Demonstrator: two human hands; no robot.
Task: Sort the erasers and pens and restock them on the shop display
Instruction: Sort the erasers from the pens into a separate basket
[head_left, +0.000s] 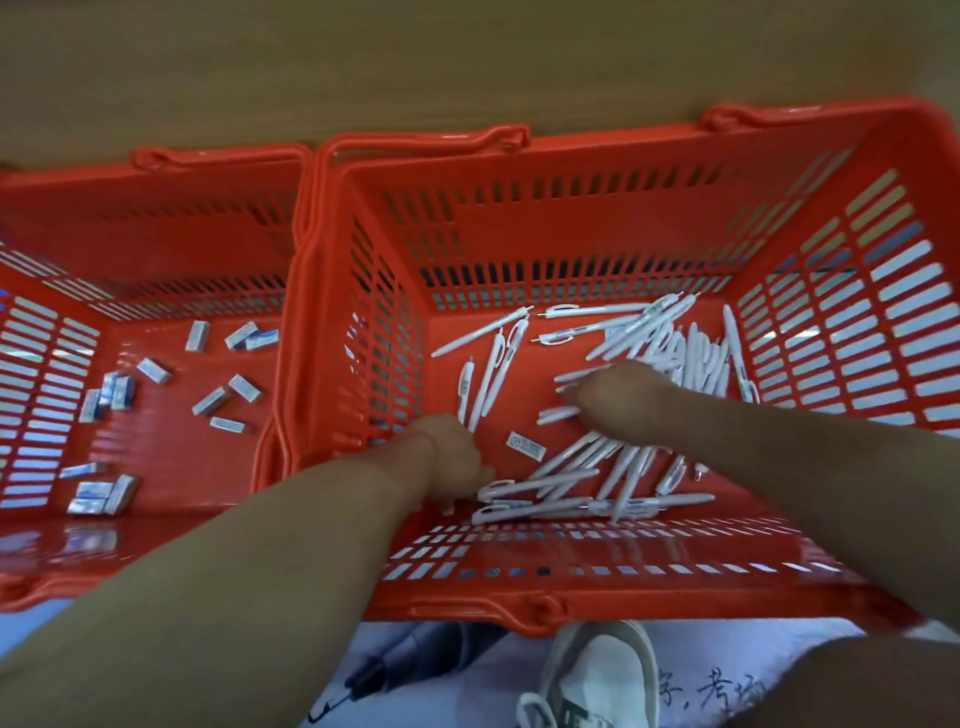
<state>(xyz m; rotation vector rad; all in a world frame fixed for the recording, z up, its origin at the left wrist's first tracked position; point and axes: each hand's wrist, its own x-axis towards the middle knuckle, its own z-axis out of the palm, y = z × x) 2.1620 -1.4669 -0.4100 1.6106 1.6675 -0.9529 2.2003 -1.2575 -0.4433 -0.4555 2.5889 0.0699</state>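
Dozens of white pens (571, 478) are being seen scattered over the floor of the right red basket (519, 608), some being heaped toward its far right corner and others being crossed over one another near its front wall. One lone eraser (525, 446) in a white wrapper is lying flat among them, being placed between the two hands and touching neither. The left hand (452, 457) is being held low at the front left of this basket, its fingers being curled under just beside the nearest pens; whether anything is being pinched cannot be told. The right hand (618, 395) is being lowered onto the middle of the pens, with pen ends being left sticking out from under it toward the left; its fingers are being hidden by its own back, so it cannot be told whether they are clamped on a pen or lying apart. Both forearms are being reached in over the front rim. Wrapped erasers (154, 370) are being held, singly and in small clusters, in a second red basket (156, 218) standing just beside on the left. A wooden surface (415, 62) is being shown beyond both baskets, and a white shoe (597, 670) is being seen below the front rim, on a white sheet (717, 691) printed with black characters
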